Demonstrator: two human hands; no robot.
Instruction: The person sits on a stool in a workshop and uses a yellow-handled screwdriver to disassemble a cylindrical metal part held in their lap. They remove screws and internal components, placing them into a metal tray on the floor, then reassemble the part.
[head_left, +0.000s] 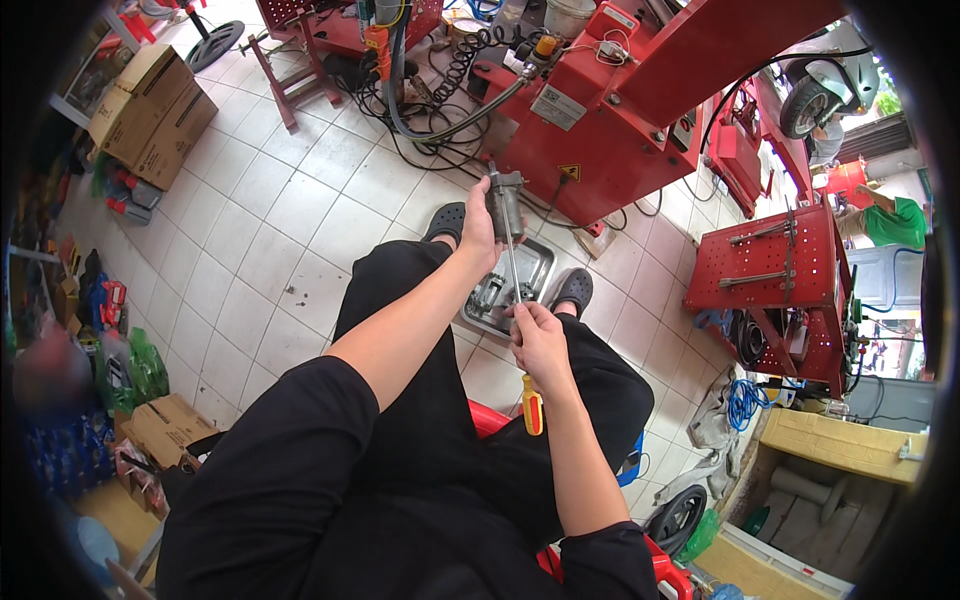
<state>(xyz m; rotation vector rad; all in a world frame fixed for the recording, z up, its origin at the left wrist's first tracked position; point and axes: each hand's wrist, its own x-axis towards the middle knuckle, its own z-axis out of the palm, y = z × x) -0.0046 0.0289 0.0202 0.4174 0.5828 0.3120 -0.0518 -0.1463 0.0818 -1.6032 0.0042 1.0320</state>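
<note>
My left hand is closed around a grey cylindrical metal part that resembles a small motor. It is held up between my knees, a thin tip sticking out at its far end. My right hand pinches the long shaft of a screwdriver, whose yellow and red handle hangs below the hand toward me. The shaft reaches up along the grey part; exactly where its tip touches I cannot tell. Beneath both hands a metal tray lies on the floor between my feet, with small dark metal pieces in it.
A large red machine with hoses and cables stands ahead. To the right is a perforated red metal stand with long rods on top. Cardboard boxes sit at the far left. At far right, a person in a green shirt is partly visible.
</note>
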